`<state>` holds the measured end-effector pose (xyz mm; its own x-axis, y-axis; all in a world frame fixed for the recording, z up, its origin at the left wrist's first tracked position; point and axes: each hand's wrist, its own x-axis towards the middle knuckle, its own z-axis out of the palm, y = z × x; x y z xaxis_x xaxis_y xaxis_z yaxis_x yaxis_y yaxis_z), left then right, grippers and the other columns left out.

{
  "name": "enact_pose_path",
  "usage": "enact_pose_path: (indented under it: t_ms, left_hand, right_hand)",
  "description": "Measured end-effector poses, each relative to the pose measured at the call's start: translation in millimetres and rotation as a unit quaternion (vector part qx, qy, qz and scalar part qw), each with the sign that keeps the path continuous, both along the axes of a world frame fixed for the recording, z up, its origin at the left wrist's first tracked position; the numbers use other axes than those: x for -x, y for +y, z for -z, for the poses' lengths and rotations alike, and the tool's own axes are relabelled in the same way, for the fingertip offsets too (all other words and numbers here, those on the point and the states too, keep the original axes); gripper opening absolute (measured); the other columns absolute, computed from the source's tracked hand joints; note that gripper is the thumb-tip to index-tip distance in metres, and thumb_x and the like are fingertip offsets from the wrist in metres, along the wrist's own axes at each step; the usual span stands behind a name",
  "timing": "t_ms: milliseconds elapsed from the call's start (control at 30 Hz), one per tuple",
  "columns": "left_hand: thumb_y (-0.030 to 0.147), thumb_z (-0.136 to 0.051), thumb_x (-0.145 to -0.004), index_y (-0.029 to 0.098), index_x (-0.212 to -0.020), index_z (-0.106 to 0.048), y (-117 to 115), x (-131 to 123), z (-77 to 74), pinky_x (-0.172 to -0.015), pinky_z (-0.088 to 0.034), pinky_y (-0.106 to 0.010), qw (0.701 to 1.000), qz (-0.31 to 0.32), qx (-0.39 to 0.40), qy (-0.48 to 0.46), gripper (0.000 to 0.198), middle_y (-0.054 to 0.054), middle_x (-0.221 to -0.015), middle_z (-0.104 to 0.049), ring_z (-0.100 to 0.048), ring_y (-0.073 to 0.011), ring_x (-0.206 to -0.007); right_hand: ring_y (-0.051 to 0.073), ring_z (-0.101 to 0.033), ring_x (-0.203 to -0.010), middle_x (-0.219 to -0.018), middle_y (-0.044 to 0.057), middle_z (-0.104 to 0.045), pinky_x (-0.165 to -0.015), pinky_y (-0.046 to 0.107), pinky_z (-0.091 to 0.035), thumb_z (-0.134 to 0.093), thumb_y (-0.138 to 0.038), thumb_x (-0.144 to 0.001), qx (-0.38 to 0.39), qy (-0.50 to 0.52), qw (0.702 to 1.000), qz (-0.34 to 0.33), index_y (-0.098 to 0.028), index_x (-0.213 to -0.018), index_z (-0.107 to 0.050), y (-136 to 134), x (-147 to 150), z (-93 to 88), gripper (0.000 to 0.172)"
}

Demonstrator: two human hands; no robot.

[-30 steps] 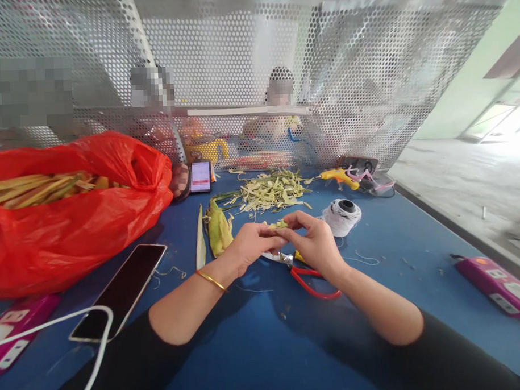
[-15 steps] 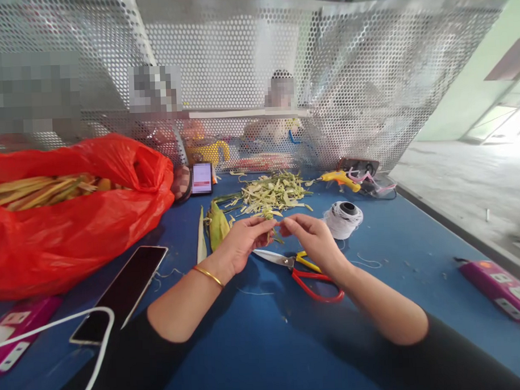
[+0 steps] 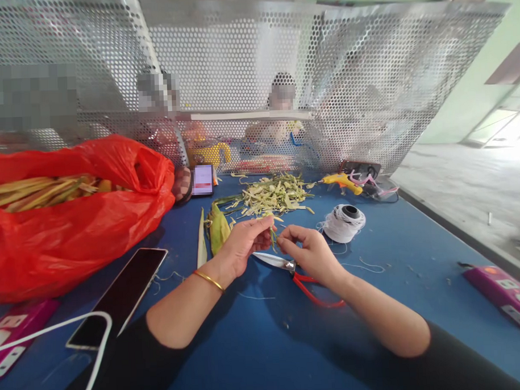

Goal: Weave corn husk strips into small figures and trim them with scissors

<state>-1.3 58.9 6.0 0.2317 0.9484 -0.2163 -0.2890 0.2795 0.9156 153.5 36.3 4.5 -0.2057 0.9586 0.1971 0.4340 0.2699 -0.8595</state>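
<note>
My left hand (image 3: pixel 244 244) pinches a small green-yellow leaf piece (image 3: pixel 272 235) above the blue table (image 3: pixel 265 342). My right hand (image 3: pixel 308 251) pinches the lower end of the same piece, fingertips close to the left ones. Red-handled scissors (image 3: pixel 297 273) lie on the table just under both hands, blades pointing left. A folded green leaf bundle (image 3: pixel 217 228) rests left of my left hand. Leaf scraps (image 3: pixel 275 193) are piled beyond my hands. A spool of white thread (image 3: pixel 345 220) stands to the right.
A red plastic bag (image 3: pixel 73 218) with long leaf strips fills the left. A dark phone (image 3: pixel 118 296) with a white cable lies near. A yellow glue gun (image 3: pixel 342 182) lies at the back right. Pink power strips (image 3: pixel 502 292) sit at both sides. A perforated metal screen (image 3: pixel 256 75) stands behind, with people beyond.
Both hands have drawn slightly apart and lifted off the scissors. The leaf piece now hangs between the fingertips, and my right hand has dropped a little lower.
</note>
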Motion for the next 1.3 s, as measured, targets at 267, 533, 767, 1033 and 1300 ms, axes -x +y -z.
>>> enact_pose_path:
  t_ms: [267,533,767,1033,1300]
  left_hand:
    - [0.033,-0.088,-0.044,0.015,-0.061,-0.065,-0.2,-3.0,-3.4,-0.058,-0.046,-0.025,0.998,-0.016,-0.027,0.056,0.033,0.004,-0.056,-0.058,-0.053,-0.0089,-0.052]
    - [0.035,-0.086,-0.046,0.015,-0.062,-0.066,3.2,-0.3,-0.1,-0.056,-0.044,-0.024,0.994,-0.007,-0.069,0.082,0.033,0.003,-0.056,-0.059,-0.053,-0.0103,-0.055]
    - [0.039,-0.087,-0.043,0.015,-0.056,-0.062,4.5,-1.6,0.0,-0.056,-0.042,-0.025,0.991,0.003,-0.094,0.099,0.037,0.004,-0.052,-0.055,-0.048,-0.0095,-0.054]
    - [0.037,-0.085,-0.046,0.015,-0.061,-0.065,5.0,0.7,-0.3,-0.055,-0.041,-0.023,0.997,-0.014,-0.054,0.058,0.033,0.003,-0.057,-0.057,-0.048,-0.0080,-0.053]
    - [0.035,-0.084,-0.048,0.015,-0.060,-0.065,0.8,-3.7,2.2,-0.058,-0.041,-0.023,0.999,-0.002,-0.035,0.041,0.030,0.003,-0.060,-0.058,-0.049,-0.0082,-0.056]
  right_hand:
    - [0.012,-0.047,-0.056,-0.057,-0.003,-0.055,-0.055,0.024,-0.035,-0.053,-0.030,-0.075,-0.013,-0.029,0.999,0.026,-0.020,-0.061,-0.053,-0.4,1.3,0.7,0.017]
    - [0.013,-0.046,-0.059,-0.057,-0.003,-0.053,-0.059,0.026,-0.036,-0.052,-0.035,-0.078,-0.010,0.014,0.999,0.030,-0.021,-0.062,-0.051,3.5,-3.9,1.2,0.022]
    - [0.012,-0.044,-0.058,-0.056,-0.003,-0.050,-0.059,0.026,-0.037,-0.053,-0.036,-0.079,0.004,0.056,0.998,0.005,-0.021,-0.061,-0.051,1.4,-2.4,0.1,0.024]
    - [0.013,-0.049,-0.061,-0.062,-0.001,-0.056,-0.058,0.026,-0.039,-0.060,-0.048,-0.075,0.069,0.081,0.994,-0.007,-0.019,-0.069,-0.058,4.2,-0.5,0.9,0.030]
    - [0.011,-0.044,-0.057,-0.061,-0.004,-0.053,-0.054,0.025,-0.035,-0.065,-0.044,-0.070,0.060,0.084,0.994,0.022,-0.019,-0.066,-0.056,5.3,2.7,10.2,0.028]
